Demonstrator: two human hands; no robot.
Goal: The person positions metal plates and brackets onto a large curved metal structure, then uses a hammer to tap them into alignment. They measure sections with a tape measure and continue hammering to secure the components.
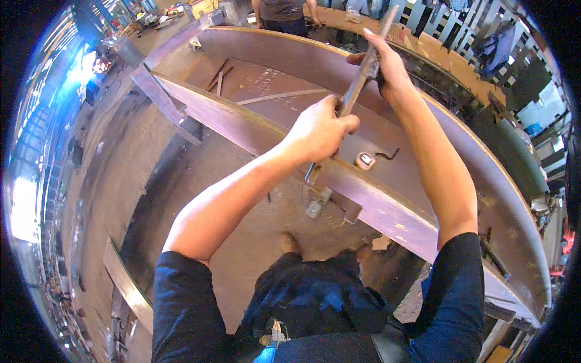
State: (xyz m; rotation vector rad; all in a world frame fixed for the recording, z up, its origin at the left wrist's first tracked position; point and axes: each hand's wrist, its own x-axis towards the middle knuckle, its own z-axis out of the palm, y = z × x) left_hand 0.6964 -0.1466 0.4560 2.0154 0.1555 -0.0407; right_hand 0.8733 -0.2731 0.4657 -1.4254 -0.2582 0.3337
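A long, narrow flat metal bar (361,77) slants up and away in front of me. My left hand (321,128) is closed round its lower part, just above the near edge of a large curved steel piece (242,130). Farther along, my right hand (390,65) grips the bar near its upper part, thumb up along it and the other fingers partly hidden behind. Something dark shows under the right palm, too hidden to name. On the steel surface below my hands lies a tape measure (365,160), with a thin dark hooked rod (388,155) beside it.
Thin metal strips (281,96) lie on the steel piece's web at the left. A loose plank-like bar (128,284) is at the lower left. Beyond the far flange another person (283,15) stands. Slatted metal racks (472,30) are at the upper right.
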